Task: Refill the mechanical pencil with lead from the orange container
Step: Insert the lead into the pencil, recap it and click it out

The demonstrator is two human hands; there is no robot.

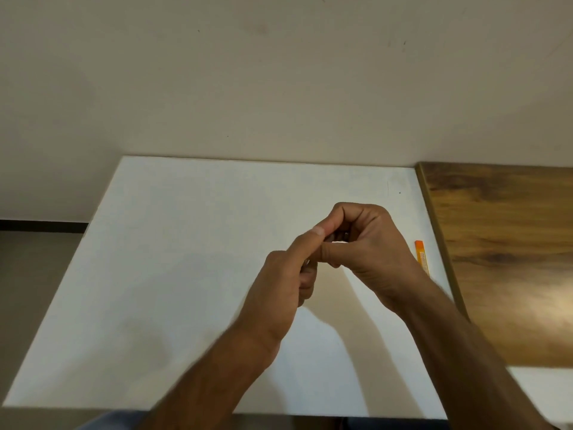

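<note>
Both hands meet above the middle-right of the white table (173, 274). My left hand (285, 283) is curled around the mechanical pencil (336, 237), of which only a small dark and metallic part shows between the fingers. My right hand (366, 243) pinches at the pencil's upper end with thumb and fingertips; what it holds there is hidden. The orange lead container (422, 256) lies flat near the table's right edge, just right of my right wrist and partly hidden by it.
A brown wooden surface (508, 259) adjoins the white table on the right. A plain beige wall (279, 72) rises behind the table. Grey floor (31, 259) shows to the left.
</note>
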